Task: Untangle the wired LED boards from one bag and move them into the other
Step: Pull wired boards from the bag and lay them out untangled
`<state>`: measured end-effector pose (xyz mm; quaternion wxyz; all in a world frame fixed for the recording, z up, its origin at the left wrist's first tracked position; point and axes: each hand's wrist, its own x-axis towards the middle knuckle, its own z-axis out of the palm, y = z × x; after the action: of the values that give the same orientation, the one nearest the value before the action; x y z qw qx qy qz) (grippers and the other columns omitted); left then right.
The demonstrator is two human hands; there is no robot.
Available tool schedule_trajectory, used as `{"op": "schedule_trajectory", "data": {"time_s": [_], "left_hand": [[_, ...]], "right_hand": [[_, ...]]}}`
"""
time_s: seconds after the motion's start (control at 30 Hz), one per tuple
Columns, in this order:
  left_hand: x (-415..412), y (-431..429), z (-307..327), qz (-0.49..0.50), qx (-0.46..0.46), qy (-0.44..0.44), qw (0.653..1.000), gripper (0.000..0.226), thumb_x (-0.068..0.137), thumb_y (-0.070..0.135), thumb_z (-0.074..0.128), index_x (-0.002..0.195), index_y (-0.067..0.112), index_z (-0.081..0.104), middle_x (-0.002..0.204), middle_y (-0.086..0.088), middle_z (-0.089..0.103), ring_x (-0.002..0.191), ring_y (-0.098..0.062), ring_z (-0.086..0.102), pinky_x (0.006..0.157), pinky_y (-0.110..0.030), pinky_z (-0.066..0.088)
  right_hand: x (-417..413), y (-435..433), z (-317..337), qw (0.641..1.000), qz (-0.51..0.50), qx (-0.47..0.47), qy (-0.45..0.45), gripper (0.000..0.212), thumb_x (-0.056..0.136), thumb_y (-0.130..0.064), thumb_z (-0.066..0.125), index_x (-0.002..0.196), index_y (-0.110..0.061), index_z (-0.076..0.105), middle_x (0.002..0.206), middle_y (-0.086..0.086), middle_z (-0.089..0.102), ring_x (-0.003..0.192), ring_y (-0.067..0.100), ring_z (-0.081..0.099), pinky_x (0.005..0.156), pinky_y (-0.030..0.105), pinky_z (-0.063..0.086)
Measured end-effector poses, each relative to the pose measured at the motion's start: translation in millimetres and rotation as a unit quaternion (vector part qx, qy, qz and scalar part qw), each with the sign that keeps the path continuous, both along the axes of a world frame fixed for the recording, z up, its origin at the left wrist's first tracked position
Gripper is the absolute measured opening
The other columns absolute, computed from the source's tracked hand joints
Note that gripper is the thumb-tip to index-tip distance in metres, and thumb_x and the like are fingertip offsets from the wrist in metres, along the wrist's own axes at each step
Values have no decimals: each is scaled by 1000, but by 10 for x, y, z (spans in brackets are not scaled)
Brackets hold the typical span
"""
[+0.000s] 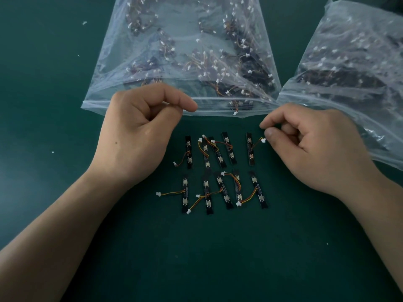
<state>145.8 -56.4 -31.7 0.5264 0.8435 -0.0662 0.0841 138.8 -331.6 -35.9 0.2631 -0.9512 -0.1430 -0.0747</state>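
Head view: your left hand (139, 131) pinches the lip of the clear plastic bag (218, 104); your right hand (316, 149) touches a small white wire connector (263, 140), grip unclear.

The middle bag (185, 51) and right bag (353, 62) are formed of thin, clear plastic film, glossy and creased. The boards (188, 152) are finished in matt black. The wires (248, 198) are sheathed in smooth coloured plastic and ended in white plastic connectors (157, 193). The tabletop (196, 258) is surfaced in smooth, matt green.

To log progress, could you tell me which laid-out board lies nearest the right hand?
The far row's rightmost board; its white connector alone lies beside the right hand.
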Motion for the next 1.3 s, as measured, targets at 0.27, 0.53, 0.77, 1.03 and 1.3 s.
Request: {"op": "schedule_trajectory", "data": {"time_s": [0.27, 0.53, 0.77, 1.03, 1.3], "left_hand": [[-32, 44, 14, 33, 114, -41, 992, 26, 92, 11, 58, 87, 29, 77, 54, -3, 48, 43, -13, 34, 44, -17, 26], [13, 225, 66, -51, 304, 7, 951, 14, 78, 31, 54, 86, 35, 64, 78, 16, 61, 71, -10, 57, 58, -27, 40], [17, 383, 212, -191, 312, 54, 929, 22, 61, 31, 63, 82, 38, 62, 68, 8, 57, 58, -12, 52, 53, -28, 39], [2, 411, 217, -216, 334, 44, 916, 34, 59, 56, 66, 91, 47, 58, 83, 14, 59, 64, -10, 57, 51, -29, 40], [-12, 420, 222, -230, 322, 49, 917, 42, 58, 65, 70, 95, 48, 58, 83, 12, 56, 67, -12, 56, 53, -31, 38]], "right_hand": [[-3, 2, 4, 1000, 2, 5, 7, 11, 93, -36, 60, 98, -36, 69, 60, -11, 60, 60, 8, 59, 58, 29, 50], [-4, -28, 65, 998, 49, 3, 50, 14, 88, -29, 61, 98, -37, 69, 60, -10, 57, 63, 12, 59, 56, 27, 45], [-33, -34, 139, 992, 90, -14, 84, 10, 79, -25, 62, 85, -33, 65, 66, -8, 58, 64, 11, 58, 56, 25, 36], [-41, -51, 239, 980, 119, -88, 134, 24, 74, -46, 54, 98, -46, 53, 87, -15, 56, 73, 11, 57, 56, 28, 38], [-67, -46, 302, 970, 161, -100, 155, 42, 73, -61, 60, 112, -49, 54, 89, -16, 50, 78, 10, 56, 61, 32, 45]]}}
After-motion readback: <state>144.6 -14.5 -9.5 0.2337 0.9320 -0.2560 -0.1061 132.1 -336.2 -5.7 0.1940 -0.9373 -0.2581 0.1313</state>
